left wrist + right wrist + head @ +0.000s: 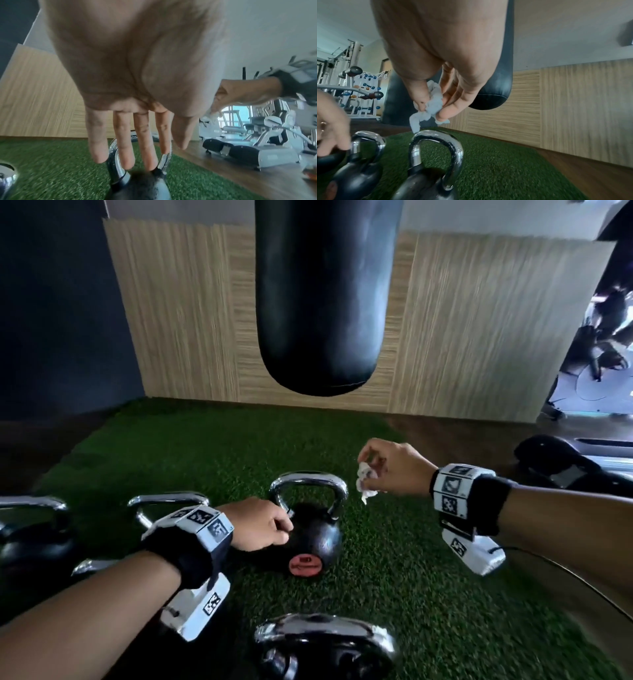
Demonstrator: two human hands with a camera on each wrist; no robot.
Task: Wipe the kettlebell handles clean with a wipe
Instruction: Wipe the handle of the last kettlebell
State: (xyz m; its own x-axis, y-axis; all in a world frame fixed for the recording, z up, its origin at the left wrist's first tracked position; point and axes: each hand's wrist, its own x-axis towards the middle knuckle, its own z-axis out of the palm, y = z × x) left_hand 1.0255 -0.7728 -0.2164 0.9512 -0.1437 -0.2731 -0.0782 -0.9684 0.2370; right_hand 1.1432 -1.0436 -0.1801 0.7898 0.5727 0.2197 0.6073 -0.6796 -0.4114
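A black kettlebell [317,537] with a chrome handle [308,482] stands on the green turf [394,594] in the middle. My left hand [270,525] is at the left foot of that handle. Its fingers [126,142] are straight, with their tips at the top of the black body [140,186]. My right hand [371,470] is raised just right of the handle and pinches a crumpled white wipe [364,481] between thumb and fingers. In the right wrist view the wipe [433,104] hangs just above a chrome handle [436,135] without touching it.
Other chrome-handled kettlebells stand at the left [34,539], behind my left wrist [168,499] and close in front [325,642]. A black punching bag [322,296] hangs ahead, before a wood-panel wall [479,320]. Gym machines [257,135] stand on the wooden floor to the right.
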